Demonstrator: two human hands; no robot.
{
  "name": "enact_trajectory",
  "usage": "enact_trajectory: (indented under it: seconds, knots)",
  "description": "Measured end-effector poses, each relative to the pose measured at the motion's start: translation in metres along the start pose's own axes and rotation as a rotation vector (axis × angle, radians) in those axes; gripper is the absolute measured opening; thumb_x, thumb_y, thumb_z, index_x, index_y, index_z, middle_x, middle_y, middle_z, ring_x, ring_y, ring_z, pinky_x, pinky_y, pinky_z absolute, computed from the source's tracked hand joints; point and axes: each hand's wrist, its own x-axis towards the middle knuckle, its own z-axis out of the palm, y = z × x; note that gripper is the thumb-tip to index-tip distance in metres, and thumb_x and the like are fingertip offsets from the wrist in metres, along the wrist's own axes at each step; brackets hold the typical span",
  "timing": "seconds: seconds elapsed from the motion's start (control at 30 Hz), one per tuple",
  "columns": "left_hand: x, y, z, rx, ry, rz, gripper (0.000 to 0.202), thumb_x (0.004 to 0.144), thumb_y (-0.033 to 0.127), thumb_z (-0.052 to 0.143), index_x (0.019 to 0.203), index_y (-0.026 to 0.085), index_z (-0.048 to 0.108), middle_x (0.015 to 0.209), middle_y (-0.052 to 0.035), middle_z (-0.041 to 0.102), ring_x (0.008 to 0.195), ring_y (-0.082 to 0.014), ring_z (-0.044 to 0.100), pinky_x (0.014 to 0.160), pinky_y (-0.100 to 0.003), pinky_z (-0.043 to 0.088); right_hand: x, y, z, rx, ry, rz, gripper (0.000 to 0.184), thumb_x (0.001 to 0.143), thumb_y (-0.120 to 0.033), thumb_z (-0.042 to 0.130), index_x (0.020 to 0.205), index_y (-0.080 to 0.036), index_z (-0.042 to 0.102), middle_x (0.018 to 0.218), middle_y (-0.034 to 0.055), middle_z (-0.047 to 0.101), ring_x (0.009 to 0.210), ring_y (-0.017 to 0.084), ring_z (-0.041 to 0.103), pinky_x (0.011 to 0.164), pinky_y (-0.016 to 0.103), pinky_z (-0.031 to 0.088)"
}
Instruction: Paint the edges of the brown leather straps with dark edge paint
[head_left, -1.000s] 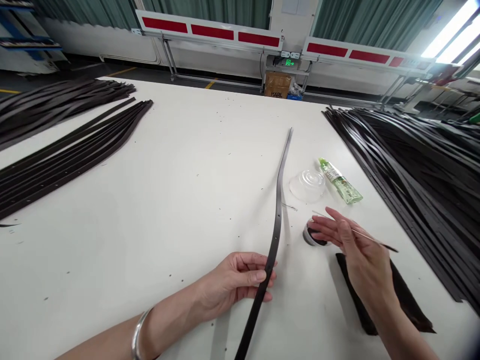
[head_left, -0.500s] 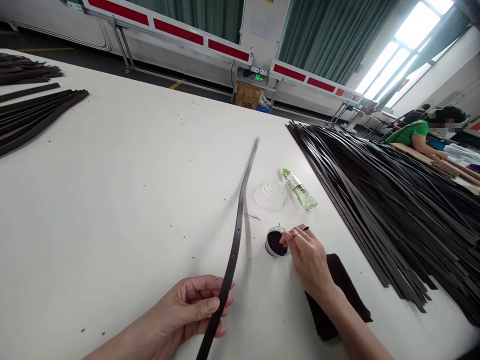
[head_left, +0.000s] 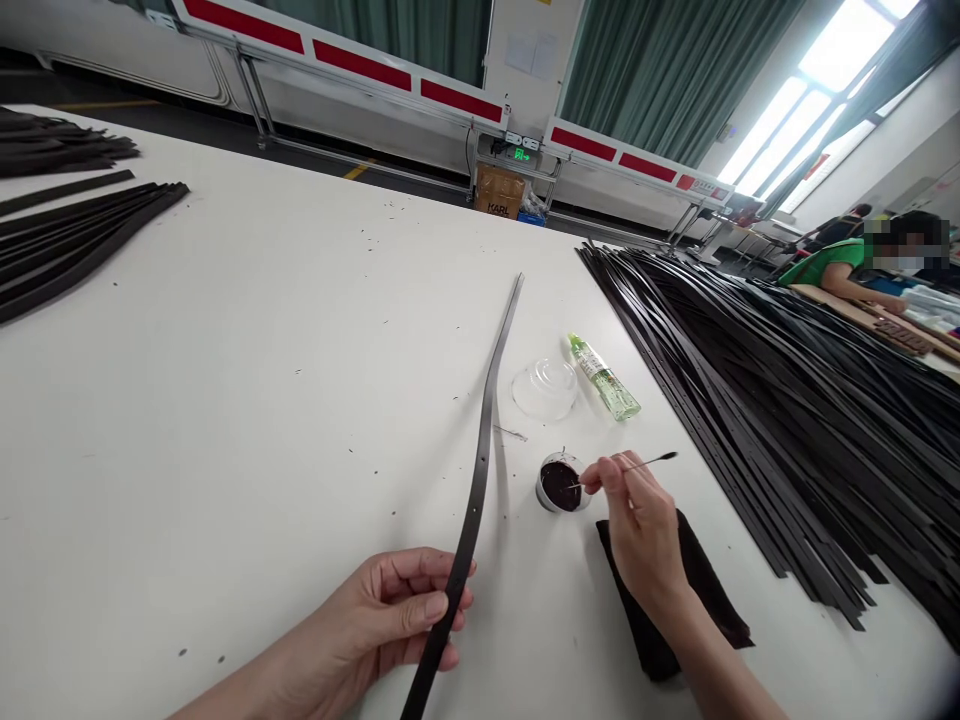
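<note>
My left hand (head_left: 397,615) is closed around a long dark leather strap (head_left: 484,440) with punched holes, held on edge and running away from me across the white table (head_left: 262,400). My right hand (head_left: 637,520) pinches a thin stick (head_left: 637,465), its near tip dipped into a small round pot of dark paste (head_left: 561,484). Under my right wrist lies a dark cloth (head_left: 675,600).
A clear plastic lid (head_left: 544,388) and a small green bottle (head_left: 604,377) lie beyond the pot. A large heap of dark straps (head_left: 787,380) fills the right side; more straps (head_left: 67,235) lie far left. Another person in green (head_left: 832,265) sits at the far right.
The view swung right a second ago. My right hand, which was open over the pot with the stick, has closed on it and dipped its tip into the paste. The left hand keeps the strap.
</note>
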Motion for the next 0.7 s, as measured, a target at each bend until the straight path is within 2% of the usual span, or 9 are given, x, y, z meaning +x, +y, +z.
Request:
enact_trajectory:
  seconds: [0.1, 0.17, 0.27, 0.37, 0.53, 0.6, 0.7]
  knots:
    - [0.0, 0.0, 0.001, -0.017, -0.01, 0.021, 0.018, 0.08, 0.021, 0.075, 0.098, 0.018, 0.075, 0.092, -0.006, 0.067, 0.085, -0.0162, 0.058, 0.076, -0.031, 0.058, -0.006, -0.015, -0.004, 0.226, 0.06, 0.235, 0.04, 0.104, -0.037, 0.038, 0.076, -0.02, 0.062, 0.074, 0.0022, 0.062, 0.07, 0.015, 0.056, 0.067, 0.027, 0.045]
    - [0.001, 0.001, 0.002, -0.031, -0.01, 0.031, 0.019, 0.079, 0.02, 0.076, 0.098, 0.016, 0.074, 0.092, -0.0066, 0.067, 0.085, -0.0164, 0.058, 0.077, -0.032, 0.058, -0.013, -0.024, -0.001, 0.404, 0.056, 0.381, 0.041, 0.102, -0.042, 0.043, 0.074, -0.019, 0.063, 0.073, 0.0026, 0.062, 0.069, 0.016, 0.056, 0.067, 0.027, 0.046]
    - [0.001, 0.0, 0.003, -0.062, -0.028, 0.042, 0.021, 0.078, 0.018, 0.076, 0.099, 0.014, 0.074, 0.091, -0.0068, 0.066, 0.084, -0.0156, 0.059, 0.078, -0.034, 0.058, -0.026, -0.036, 0.009, 0.544, 0.012, 0.436, 0.038, 0.101, -0.041, 0.045, 0.078, -0.019, 0.065, 0.076, 0.0037, 0.063, 0.073, 0.017, 0.058, 0.071, 0.029, 0.047]
    - [0.001, -0.002, 0.003, -0.081, -0.063, 0.051, 0.022, 0.077, 0.016, 0.077, 0.099, 0.012, 0.073, 0.091, -0.0072, 0.066, 0.084, -0.016, 0.06, 0.079, -0.035, 0.059, -0.039, -0.05, 0.019, 0.519, -0.06, 0.288, 0.034, 0.103, -0.032, 0.041, 0.081, -0.019, 0.065, 0.079, 0.0038, 0.064, 0.076, 0.017, 0.06, 0.073, 0.029, 0.047]
    - [0.001, -0.006, 0.002, -0.087, -0.105, 0.063, 0.023, 0.079, 0.017, 0.076, 0.101, 0.013, 0.071, 0.095, -0.0081, 0.068, 0.084, -0.0152, 0.062, 0.078, -0.035, 0.059, -0.047, -0.064, 0.027, 0.436, -0.163, -0.209, 0.028, 0.097, -0.004, 0.037, 0.097, -0.017, 0.062, 0.083, 0.004, 0.065, 0.079, 0.016, 0.058, 0.075, 0.032, 0.046]
    - [0.001, -0.007, 0.001, -0.088, -0.119, 0.078, 0.022, 0.08, 0.016, 0.075, 0.101, 0.013, 0.071, 0.096, -0.0084, 0.068, 0.084, -0.0149, 0.062, 0.077, -0.033, 0.059, -0.046, -0.066, 0.028, 0.433, -0.163, -0.308, 0.03, 0.093, 0.003, 0.037, 0.103, -0.016, 0.059, 0.085, 0.0048, 0.066, 0.08, 0.017, 0.057, 0.073, 0.033, 0.047]
    - [0.001, -0.008, 0.001, -0.099, -0.123, 0.092, 0.021, 0.079, 0.016, 0.076, 0.099, 0.012, 0.07, 0.093, -0.0085, 0.069, 0.084, -0.0151, 0.062, 0.075, -0.032, 0.059, -0.044, -0.067, 0.029, 0.411, -0.172, -0.356, 0.033, 0.091, 0.006, 0.037, 0.106, -0.015, 0.058, 0.086, 0.0055, 0.066, 0.081, 0.017, 0.056, 0.071, 0.033, 0.046]
